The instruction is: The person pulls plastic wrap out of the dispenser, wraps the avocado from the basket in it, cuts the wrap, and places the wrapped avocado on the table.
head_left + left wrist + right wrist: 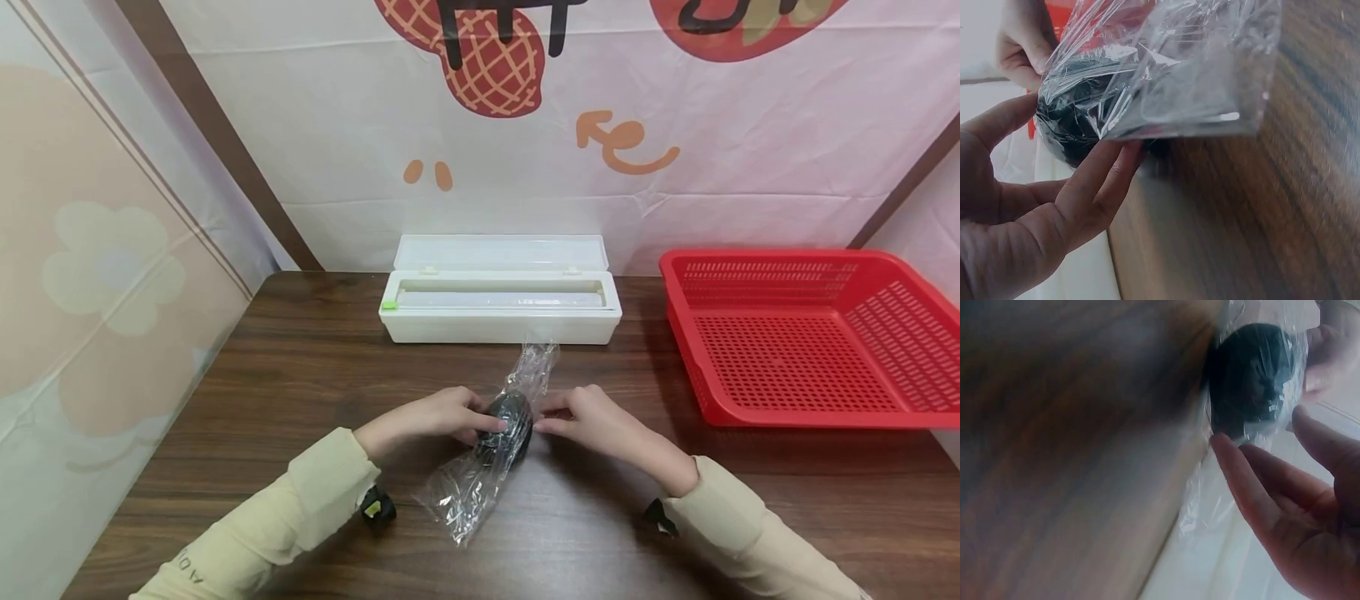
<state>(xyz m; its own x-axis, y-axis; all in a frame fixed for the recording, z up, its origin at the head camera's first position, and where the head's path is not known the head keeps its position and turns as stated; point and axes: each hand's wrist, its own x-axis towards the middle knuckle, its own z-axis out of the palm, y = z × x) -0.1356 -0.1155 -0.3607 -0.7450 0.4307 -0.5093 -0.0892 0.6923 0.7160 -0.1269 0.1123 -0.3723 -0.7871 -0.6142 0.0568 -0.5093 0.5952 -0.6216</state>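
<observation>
A dark, rounded, egg-shaped object point(507, 427) lies at the table's middle, wrapped in clear cling film point(467, 497). Loose film tails stick out from its near and far ends. My left hand point(447, 414) holds the object from the left, its thumb over the film on top and its fingers point(1100, 172) along the side. From the right, my right hand point(592, 422) reaches in. Its thumb and fingers point(1241, 481) are spread apart, with the tips against the wrapped surface. What kind of object is under the film cannot be told.
Behind the hands stands a white cling film dispenser point(498, 327), its lid point(501, 252) raised and a roll inside. A red plastic basket point(817, 419) sits at the right on the wooden table point(300, 358). A printed cloth point(525, 192) hangs along the back.
</observation>
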